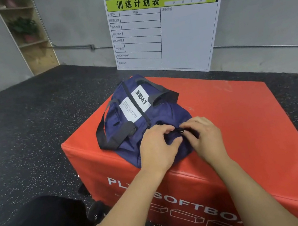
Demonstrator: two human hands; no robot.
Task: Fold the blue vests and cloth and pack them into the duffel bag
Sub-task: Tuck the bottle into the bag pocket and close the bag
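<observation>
Near the front edge of the red padded box (pixel 236 127), the left hand (pixel 158 147) is gripping the soft fabric at the near end of the duffel bag (pixel 136 115), fingers curled into it. The right hand (pixel 203 135) is pinching the small zipper pull (pixel 182 131). No vests or cloth are showing, so they are probably inside already, and closing looks like the step in hand. Next, the pull needs drawing along the zipper while the left hand is keeping the cloth tight. The bag is limp, dark blue, with grey straps. Farther away, a white board (pixel 185 32) is leaning against the wall.
</observation>
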